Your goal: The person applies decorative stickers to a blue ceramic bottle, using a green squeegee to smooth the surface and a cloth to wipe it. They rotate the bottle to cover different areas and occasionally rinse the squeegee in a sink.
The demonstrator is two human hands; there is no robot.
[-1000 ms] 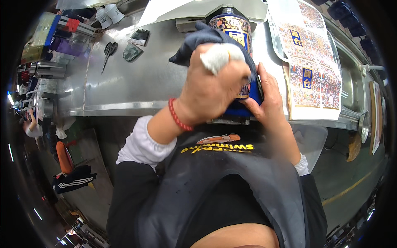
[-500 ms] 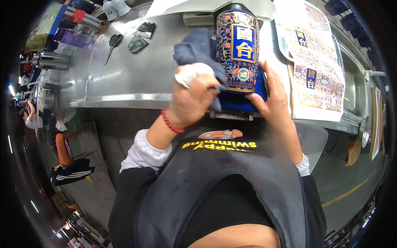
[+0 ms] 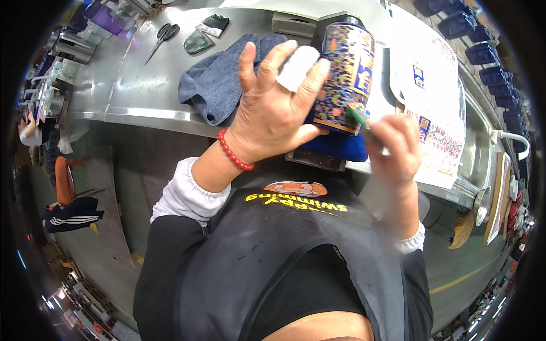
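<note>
A dark blue, flower-patterned bottle [image 3: 344, 77] with a black neck lies on a blue cloth pad [image 3: 341, 145] at the front of the metal worktable, its neck pointing away from me. My left hand [image 3: 276, 105] is open, fingers spread, with its thumb and a fingertip along the bottle's left side. One of its fingers wears a white wrapping [image 3: 298, 67]. My right hand [image 3: 398, 145], smeared by motion, is closed on a small green tool [image 3: 359, 116] whose tip meets the bottle's lower right side. A grey-blue cloth [image 3: 210, 79] lies crumpled beyond my left hand.
Scissors [image 3: 162, 41] and a dark greenish piece [image 3: 198, 42] lie at the far left of the table. Patterned printed sheets [image 3: 438, 113] rest on the right, beside a metal sink [image 3: 476, 122]. Blue containers [image 3: 455, 25] stand in a row at the far right.
My left hand has let go of the grey-blue cloth, which now lies on the table, and has opened beside the bottle. My right hand has taken the green tool. The bottle has turned slightly.
</note>
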